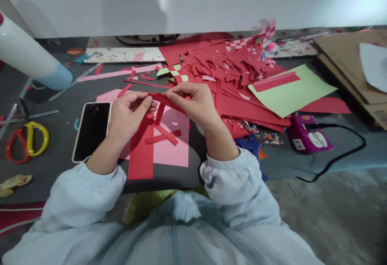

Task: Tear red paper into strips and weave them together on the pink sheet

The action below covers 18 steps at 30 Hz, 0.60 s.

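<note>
Between my two hands a red paper strip (157,97) is held just above the papers. My left hand (128,113) pinches its left end between thumb and fingers. The fingertips of my right hand (193,99) are closed on the strip a little further right. Another red strip (159,114) hangs or lies below it; I cannot tell whether the two are joined. Underneath, a pink sheet (172,152) lies on the dark table, with a wide red paper band (140,160) over its left part. Two short red strips (163,136) cross on the pink sheet.
A phone (92,132) lies left of my left hand, scissors (28,142) further left. Behind, there is a heap of red paper pieces (223,63). To the right are a light green sheet (290,95), a purple box with a black cable (311,134) and cardboard (347,63).
</note>
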Each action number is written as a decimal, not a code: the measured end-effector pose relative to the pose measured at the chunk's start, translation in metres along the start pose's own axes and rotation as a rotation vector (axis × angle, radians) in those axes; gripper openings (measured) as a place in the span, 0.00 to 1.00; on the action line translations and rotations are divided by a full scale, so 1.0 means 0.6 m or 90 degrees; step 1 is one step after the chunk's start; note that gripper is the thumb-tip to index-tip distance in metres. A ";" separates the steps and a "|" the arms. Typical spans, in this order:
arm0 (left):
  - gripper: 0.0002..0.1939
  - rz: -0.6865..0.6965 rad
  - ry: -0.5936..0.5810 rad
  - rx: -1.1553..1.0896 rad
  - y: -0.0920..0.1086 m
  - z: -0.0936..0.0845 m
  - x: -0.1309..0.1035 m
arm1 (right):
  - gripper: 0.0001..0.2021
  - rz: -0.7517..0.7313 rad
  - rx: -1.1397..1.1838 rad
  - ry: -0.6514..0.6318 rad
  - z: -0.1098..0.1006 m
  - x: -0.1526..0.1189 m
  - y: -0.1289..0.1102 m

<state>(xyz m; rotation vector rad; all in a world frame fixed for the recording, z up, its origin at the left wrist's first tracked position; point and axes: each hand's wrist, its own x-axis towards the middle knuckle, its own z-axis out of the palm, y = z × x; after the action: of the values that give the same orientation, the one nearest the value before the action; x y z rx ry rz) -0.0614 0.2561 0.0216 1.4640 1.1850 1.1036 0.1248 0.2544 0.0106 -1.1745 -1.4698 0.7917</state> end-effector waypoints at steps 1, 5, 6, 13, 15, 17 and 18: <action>0.10 0.004 -0.003 -0.002 0.000 0.000 0.000 | 0.08 0.001 0.005 -0.001 -0.001 0.000 0.000; 0.07 0.041 0.007 -0.005 -0.001 0.000 0.001 | 0.07 0.023 -0.001 -0.013 -0.010 0.000 -0.001; 0.07 0.047 0.010 -0.002 -0.001 -0.001 0.001 | 0.07 0.031 -0.002 -0.020 -0.013 0.000 -0.001; 0.06 0.039 -0.021 0.009 0.006 0.000 -0.002 | 0.09 0.038 0.046 -0.049 -0.014 -0.006 -0.009; 0.06 0.039 -0.013 0.024 0.005 0.001 -0.002 | 0.09 0.034 0.058 -0.051 -0.012 -0.006 -0.011; 0.06 0.044 -0.004 0.045 0.003 0.001 -0.002 | 0.10 0.026 0.064 -0.055 -0.009 -0.006 -0.011; 0.06 0.048 -0.001 0.053 0.001 0.001 -0.002 | 0.11 0.020 0.065 -0.058 -0.008 -0.005 -0.011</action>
<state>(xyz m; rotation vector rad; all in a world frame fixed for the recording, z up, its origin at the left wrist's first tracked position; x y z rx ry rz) -0.0609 0.2545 0.0222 1.5849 1.1957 1.1139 0.1276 0.2489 0.0167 -1.0986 -1.4701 0.9409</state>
